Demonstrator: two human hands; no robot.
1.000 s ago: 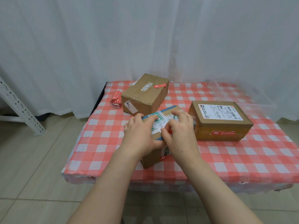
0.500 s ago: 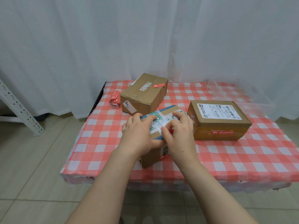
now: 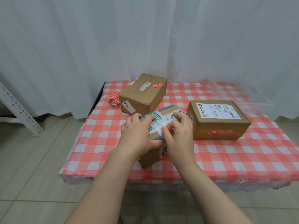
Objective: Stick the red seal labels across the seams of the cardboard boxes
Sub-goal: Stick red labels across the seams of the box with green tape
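Table [image 3: 234, 160] covered with red-and-white checked cloth; white curtain [image 3: 145, 38] hangs behind it; beige tiled floor [image 3: 32, 159] below; white perforated metal frame [image 3: 17, 109] at left. Three cardboard boxes on the cloth: back box [image 3: 142, 96] and right box [image 3: 216, 123] each bear a red strip; near box [image 3: 150, 157] sits at the front centre, between them. Left hand [image 3: 139, 133] grips the near box, fingers curved over its top; right hand [image 3: 179, 136] pinches a red seal label [image 3: 171, 130] against that top, most of it hidden. Label roll [image 3: 114, 99] lies just left of the back box.
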